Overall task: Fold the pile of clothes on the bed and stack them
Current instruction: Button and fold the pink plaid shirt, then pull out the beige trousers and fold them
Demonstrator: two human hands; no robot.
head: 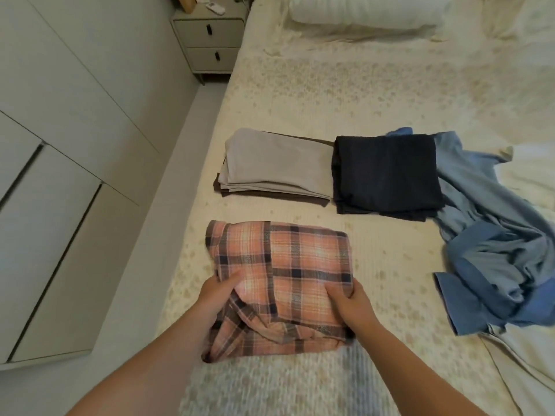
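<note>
A pink plaid shirt (300, 259) lies partly folded on the bed (390, 91) just in front of me. My left hand (214, 295) grips its left edge, thumb on top. My right hand (350, 301) pinches its right edge, fingers curled under the cloth. Beyond it sit a folded grey garment (276, 163) and, right of that, a folded dark navy garment (387, 172). Unfolded blue clothes (492, 244) lie crumpled to the right.
A white pillow (366, 10) lies at the head of the bed. A nightstand (210, 40) with two drawers stands at the far left corner. White wardrobe doors (60, 145) line the left side, with a narrow floor strip between them and the bed.
</note>
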